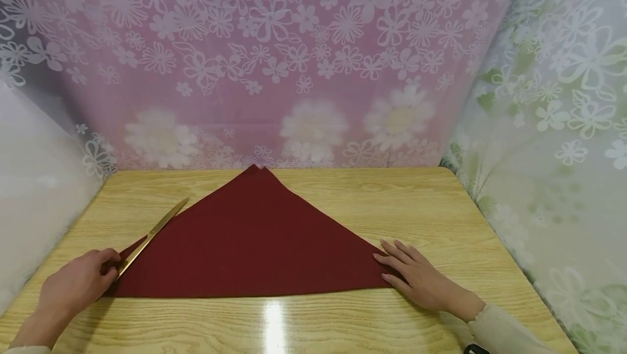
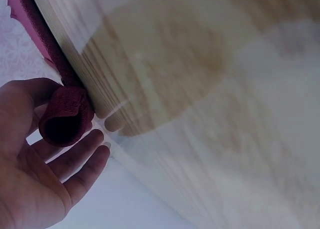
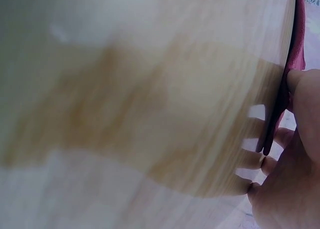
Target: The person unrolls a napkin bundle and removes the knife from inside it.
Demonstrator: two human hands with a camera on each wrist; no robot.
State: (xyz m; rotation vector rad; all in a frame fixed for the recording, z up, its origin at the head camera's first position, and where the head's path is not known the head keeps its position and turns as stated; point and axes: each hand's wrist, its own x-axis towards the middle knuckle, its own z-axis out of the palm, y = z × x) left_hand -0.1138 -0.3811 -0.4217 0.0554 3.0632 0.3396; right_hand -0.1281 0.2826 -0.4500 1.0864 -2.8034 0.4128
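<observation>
A dark red cloth napkin (image 1: 254, 234), folded into a triangle, lies on the table with its peak at the far edge. A gold table knife (image 1: 167, 218) slants along its left side, the blade pointing away and the handle end reaching my left hand (image 1: 78, 280). My left fingers and thumb curl round the napkin's left corner. Up close in the left wrist view, that corner forms a hollow roll (image 2: 67, 116) in the hand (image 2: 30, 154). With fingers spread, my right hand (image 1: 421, 278) rests on the right corner. The right wrist view shows the layered napkin edge (image 3: 280, 99) beside the thumb.
The wood-grain table (image 1: 333, 327) has a bright glare patch near its front. A pink flowered curtain (image 1: 274, 98) hangs behind it, and a pale flowered curtain (image 1: 553, 190) runs along the right. At the lower right, a dark wristband (image 1: 476, 349) shows by the sleeve.
</observation>
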